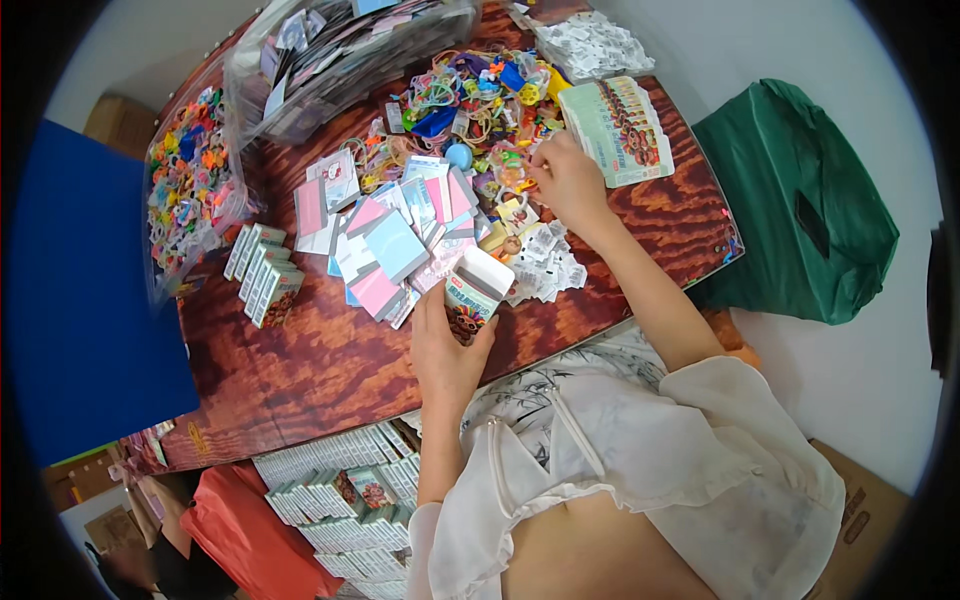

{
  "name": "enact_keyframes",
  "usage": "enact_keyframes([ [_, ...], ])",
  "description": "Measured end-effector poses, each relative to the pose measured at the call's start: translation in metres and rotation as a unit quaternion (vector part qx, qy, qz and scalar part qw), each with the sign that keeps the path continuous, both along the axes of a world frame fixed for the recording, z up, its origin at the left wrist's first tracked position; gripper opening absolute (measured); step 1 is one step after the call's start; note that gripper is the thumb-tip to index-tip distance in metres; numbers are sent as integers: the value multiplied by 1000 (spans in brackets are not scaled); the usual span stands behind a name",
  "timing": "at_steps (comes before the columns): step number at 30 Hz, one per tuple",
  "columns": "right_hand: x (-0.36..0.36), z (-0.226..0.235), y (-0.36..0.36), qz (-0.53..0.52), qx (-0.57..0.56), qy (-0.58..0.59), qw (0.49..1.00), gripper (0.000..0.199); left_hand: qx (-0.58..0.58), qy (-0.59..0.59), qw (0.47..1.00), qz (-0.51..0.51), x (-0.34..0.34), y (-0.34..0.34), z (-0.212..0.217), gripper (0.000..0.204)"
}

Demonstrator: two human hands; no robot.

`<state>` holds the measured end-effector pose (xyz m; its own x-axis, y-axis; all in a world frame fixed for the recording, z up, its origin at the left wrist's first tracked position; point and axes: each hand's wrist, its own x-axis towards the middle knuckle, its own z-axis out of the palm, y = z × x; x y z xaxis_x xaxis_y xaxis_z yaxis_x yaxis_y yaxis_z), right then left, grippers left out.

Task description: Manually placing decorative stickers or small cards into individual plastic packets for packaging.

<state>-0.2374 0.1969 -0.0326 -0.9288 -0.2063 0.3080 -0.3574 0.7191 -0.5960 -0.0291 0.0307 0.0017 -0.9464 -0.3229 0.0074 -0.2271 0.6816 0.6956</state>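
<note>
In my left hand (450, 345) is a small printed carton (478, 290), its top open and tilted up, just above the table's near edge. My right hand (570, 180) reaches over the right side of a heap of small colourful toys and bands (470, 115). Its thumb and fingers are pinched together; whatever lies between them is too small to make out. Pink, blue and white cards (395, 245) are spread in a loose pile left of the carton. Beside the carton's right side lies a pile of small white printed slips (548, 268).
Flat green cartons (620, 135) fan out at the far right, near a bag of white slips (592, 45). A clear bin (320, 75) holds cards; a clear bag (190, 175) holds toys. Several closed cartons (265, 275) stand left. More cartons (345, 500) sit below the table (330, 375).
</note>
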Motion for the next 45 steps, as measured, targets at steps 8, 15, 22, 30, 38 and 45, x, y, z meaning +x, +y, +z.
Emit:
enact_keyframes([
  [8, 36, 64, 7, 195, -349, -266, 877, 6, 138, 31, 990, 23, 3, 1, -6, 72],
  [15, 74, 64, -7, 203, -366, -436, 796, 6, 90, 24, 996, 14, 5, 2, 0, 72],
  [22, 75, 75, -6, 252, -427, -426, 756, 10, 46, 14, 999, 21, 8, 1, 3, 72],
  [30, 83, 74, -12, 237, -344, -475, 774, 8, 117, 27, 992, 23, 12, 1, 2, 73],
  [38, 122, 59, -32, 260, -13, 43, 964, 8, 142, 21, 988, 51, 14, 4, -5, 75],
  [45, 113, 45, 1, 257, -257, -52, 930, 9, 252, 79, 961, 88, 22, -6, -18, 75],
])
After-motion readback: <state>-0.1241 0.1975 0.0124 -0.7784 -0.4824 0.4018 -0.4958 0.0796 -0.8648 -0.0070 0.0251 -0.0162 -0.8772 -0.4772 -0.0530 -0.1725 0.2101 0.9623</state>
